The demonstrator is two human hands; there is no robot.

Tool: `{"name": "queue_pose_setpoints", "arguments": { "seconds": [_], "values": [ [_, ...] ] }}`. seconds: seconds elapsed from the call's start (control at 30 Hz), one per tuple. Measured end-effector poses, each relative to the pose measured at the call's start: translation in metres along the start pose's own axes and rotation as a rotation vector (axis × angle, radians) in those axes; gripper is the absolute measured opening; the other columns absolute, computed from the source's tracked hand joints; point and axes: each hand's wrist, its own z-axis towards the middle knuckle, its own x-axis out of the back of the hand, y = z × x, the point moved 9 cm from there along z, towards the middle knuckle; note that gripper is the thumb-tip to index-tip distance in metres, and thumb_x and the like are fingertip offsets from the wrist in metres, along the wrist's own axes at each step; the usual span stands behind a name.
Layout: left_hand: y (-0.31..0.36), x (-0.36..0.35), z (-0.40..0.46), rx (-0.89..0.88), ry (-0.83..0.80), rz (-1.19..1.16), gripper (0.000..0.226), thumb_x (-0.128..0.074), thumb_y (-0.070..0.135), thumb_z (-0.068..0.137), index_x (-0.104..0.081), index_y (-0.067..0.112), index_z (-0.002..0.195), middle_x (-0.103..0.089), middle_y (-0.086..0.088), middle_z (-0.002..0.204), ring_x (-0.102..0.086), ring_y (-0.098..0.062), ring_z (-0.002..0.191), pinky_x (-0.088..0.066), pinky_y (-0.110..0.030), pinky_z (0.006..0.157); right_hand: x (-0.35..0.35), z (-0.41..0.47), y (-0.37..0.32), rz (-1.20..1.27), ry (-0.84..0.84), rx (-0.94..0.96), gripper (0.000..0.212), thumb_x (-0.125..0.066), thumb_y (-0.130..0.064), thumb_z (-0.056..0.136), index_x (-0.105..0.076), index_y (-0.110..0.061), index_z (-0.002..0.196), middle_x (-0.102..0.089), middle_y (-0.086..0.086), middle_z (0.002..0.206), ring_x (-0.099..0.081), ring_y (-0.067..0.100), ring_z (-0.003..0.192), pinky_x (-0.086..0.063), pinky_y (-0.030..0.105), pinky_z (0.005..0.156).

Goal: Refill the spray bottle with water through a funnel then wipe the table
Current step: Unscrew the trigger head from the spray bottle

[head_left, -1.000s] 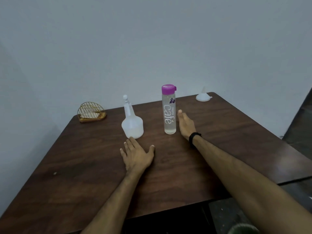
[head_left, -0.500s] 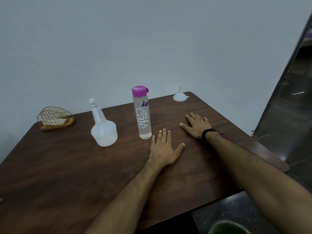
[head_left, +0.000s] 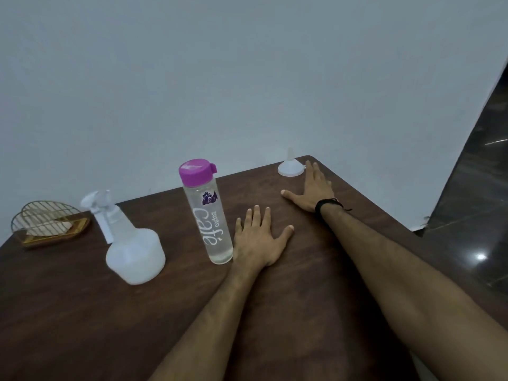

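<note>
A white spray bottle (head_left: 131,246) stands on the dark wooden table (head_left: 82,312) at the left, its trigger head on. To its right stands a clear water bottle (head_left: 209,215) with a purple cap and "café" lettering. My left hand (head_left: 259,239) lies flat on the table, fingers straight, just right of that bottle's base. A small white funnel (head_left: 290,167) sits upside down near the far right corner. My right hand (head_left: 312,189) lies flat with fingers stretched toward the funnel, fingertips right beside its rim. Whether they touch it I cannot tell.
A gold wire holder (head_left: 45,221) on a wooden tray with a pale cloth or sponge sits at the far left. A grey wall runs right behind the table. The table's right edge drops to a dark glossy floor (head_left: 472,188).
My right hand has slid forward across the table to the funnel. The left hand has moved up beside the water bottle. The view has shifted closer and to the right.
</note>
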Motion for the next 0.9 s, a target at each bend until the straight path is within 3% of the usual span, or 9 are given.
{"name": "queue_pose_setpoints", "arguments": {
  "seconds": [0.07,0.13,0.23,0.4,0.53,0.63,0.73,0.9],
  "values": [
    [-0.002,-0.001,0.001,0.002,0.007,0.002,0.091,-0.013,0.079,0.09,-0.005,0.023,0.16,0.001,-0.003,0.168,0.004,-0.02,0.155,0.004,-0.046,0.124,0.002,0.023,0.002,0.154,0.024,-0.051,0.133,-0.068,-0.077,0.065,0.007,-0.018,0.158,-0.003,0.007,0.167,-0.011,0.026,0.153,-0.013,0.051,0.122],
    [-0.002,-0.001,0.002,0.001,0.014,0.001,0.091,-0.014,0.079,0.089,-0.005,0.024,0.16,0.001,-0.003,0.168,0.004,-0.02,0.155,0.004,-0.045,0.124,0.005,0.044,0.007,0.357,0.082,-0.143,0.14,-0.075,-0.077,0.053,-0.002,-0.018,0.157,-0.026,0.009,0.161,-0.03,0.03,0.147,-0.027,0.05,0.119],
    [-0.001,-0.002,0.002,-0.007,0.026,-0.004,0.09,-0.015,0.079,0.09,-0.006,0.024,0.16,0.001,-0.003,0.168,0.004,-0.02,0.155,0.004,-0.045,0.124,0.005,0.071,0.006,0.463,0.126,-0.194,0.132,-0.08,-0.07,0.055,-0.012,-0.02,0.156,-0.039,0.01,0.154,-0.039,0.033,0.14,-0.035,0.049,0.115],
    [-0.003,-0.004,0.004,0.0,0.026,-0.02,0.09,-0.016,0.08,0.089,-0.006,0.025,0.16,0.001,-0.002,0.168,0.005,-0.018,0.154,0.005,-0.044,0.124,-0.013,0.101,-0.011,0.288,0.004,-0.097,0.102,-0.074,-0.07,0.065,-0.034,-0.026,0.148,-0.049,0.008,0.147,-0.048,0.035,0.131,-0.043,0.049,0.106],
    [-0.003,-0.003,0.004,0.003,0.024,-0.039,0.091,-0.018,0.08,0.089,-0.007,0.025,0.16,0.0,-0.002,0.168,0.005,-0.018,0.155,0.005,-0.044,0.124,-0.011,0.089,-0.016,0.242,-0.025,-0.046,0.076,-0.072,-0.06,0.075,-0.047,-0.019,0.134,-0.057,0.008,0.134,-0.055,0.031,0.118,-0.047,0.036,0.088],
    [-0.001,0.0,0.001,0.005,0.023,-0.048,0.09,-0.019,0.079,0.089,-0.009,0.024,0.16,-0.002,-0.002,0.168,0.003,-0.019,0.155,0.004,-0.045,0.124,-0.005,0.062,-0.022,0.236,-0.03,-0.004,0.072,-0.073,-0.057,0.077,-0.049,-0.018,0.132,-0.059,0.007,0.131,-0.057,0.028,0.117,-0.044,0.033,0.084],
    [0.0,0.004,-0.003,0.006,0.032,-0.06,0.089,-0.021,0.076,0.09,-0.012,0.022,0.16,-0.005,-0.004,0.168,0.0,-0.02,0.155,0.001,-0.045,0.124,-0.001,0.025,-0.03,0.233,-0.03,0.026,0.07,-0.073,-0.056,0.078,-0.049,-0.019,0.132,-0.06,0.004,0.13,-0.057,0.026,0.118,-0.046,0.035,0.089],
    [0.002,0.011,-0.021,-0.006,0.059,-0.054,0.076,-0.023,0.059,0.1,-0.016,0.012,0.159,-0.011,-0.01,0.167,-0.006,-0.023,0.154,-0.003,-0.042,0.125,-0.002,-0.038,-0.035,0.234,-0.059,0.036,0.075,-0.07,-0.065,0.072,-0.047,-0.027,0.132,-0.061,-0.004,0.129,-0.059,0.021,0.117,-0.047,0.035,0.089]
  ]
}}
